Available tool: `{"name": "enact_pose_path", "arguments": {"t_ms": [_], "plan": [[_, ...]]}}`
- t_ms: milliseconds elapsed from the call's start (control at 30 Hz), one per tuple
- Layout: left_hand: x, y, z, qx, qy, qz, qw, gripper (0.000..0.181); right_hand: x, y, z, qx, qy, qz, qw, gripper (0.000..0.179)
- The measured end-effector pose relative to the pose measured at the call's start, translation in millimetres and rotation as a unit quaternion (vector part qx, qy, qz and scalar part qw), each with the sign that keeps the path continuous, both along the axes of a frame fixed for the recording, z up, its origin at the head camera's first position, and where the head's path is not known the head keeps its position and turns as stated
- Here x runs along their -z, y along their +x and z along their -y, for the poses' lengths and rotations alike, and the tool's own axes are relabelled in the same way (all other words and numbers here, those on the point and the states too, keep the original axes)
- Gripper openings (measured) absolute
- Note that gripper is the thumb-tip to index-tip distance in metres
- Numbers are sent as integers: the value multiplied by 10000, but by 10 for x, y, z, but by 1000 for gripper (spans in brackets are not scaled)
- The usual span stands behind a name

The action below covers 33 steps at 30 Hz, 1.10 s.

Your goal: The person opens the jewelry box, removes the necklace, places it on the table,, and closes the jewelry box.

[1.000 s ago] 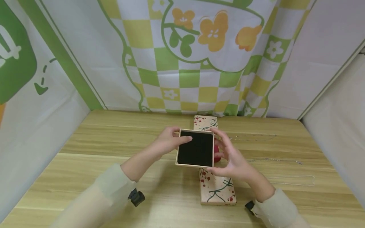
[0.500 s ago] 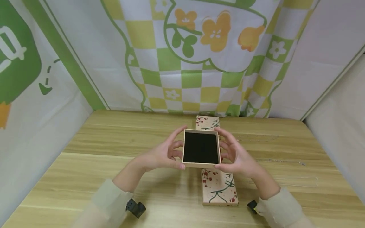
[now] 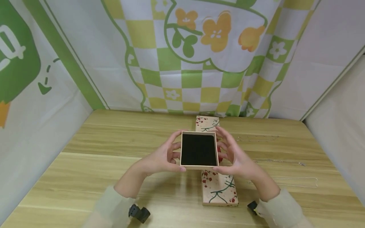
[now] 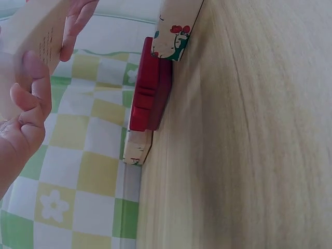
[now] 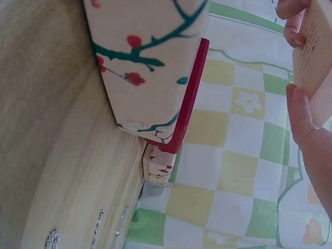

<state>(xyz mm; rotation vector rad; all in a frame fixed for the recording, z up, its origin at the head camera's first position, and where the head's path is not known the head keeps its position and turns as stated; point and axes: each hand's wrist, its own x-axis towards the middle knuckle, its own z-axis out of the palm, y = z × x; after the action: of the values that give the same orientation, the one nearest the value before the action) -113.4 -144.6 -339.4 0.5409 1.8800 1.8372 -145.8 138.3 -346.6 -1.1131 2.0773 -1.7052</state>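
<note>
A shallow square cardboard box (image 3: 199,167) with a black pad (image 3: 198,149) inside is held above the table, its open side toward the head camera. My left hand (image 3: 161,158) grips its left side, thumb at the near corner. On the opposite side my right hand (image 3: 238,160) grips it, thumb at the near right corner. Small printed text shows on the box's pale underside in both wrist views. Below it lie a near floral box (image 3: 219,190), a far floral box (image 3: 207,122) and, between them, a red box (image 4: 148,88), mostly hidden from above.
Three fine necklaces lie on the right of the wooden table (image 3: 119,133): a far one (image 3: 258,138), a middle silver chain (image 3: 280,162) and a near thin chain (image 3: 299,186). A checked curtain (image 3: 191,79) hangs behind the table's far edge.
My left thumb has left the black pad, and my left hand has moved to the box's left side, thumb at the near corner. The box has tilted and shifted slightly; my right hand keeps its grip.
</note>
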Motion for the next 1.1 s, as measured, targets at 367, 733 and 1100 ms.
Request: {"name": "enact_pose_path", "arguments": {"t_ms": [367,733,1100], "plan": [[-58,14,58,-61,318,-454,9984,113,-9,-48,-142,119,52,-454,9989,105],[-31,15,87,-50,94,-504,9987,113,187,83,-350,371,1514,-712,9852,94],[-18,9,135,-145,107,-587,9981,111,273,251,-398,125,2844,-877,9546,92]]}}
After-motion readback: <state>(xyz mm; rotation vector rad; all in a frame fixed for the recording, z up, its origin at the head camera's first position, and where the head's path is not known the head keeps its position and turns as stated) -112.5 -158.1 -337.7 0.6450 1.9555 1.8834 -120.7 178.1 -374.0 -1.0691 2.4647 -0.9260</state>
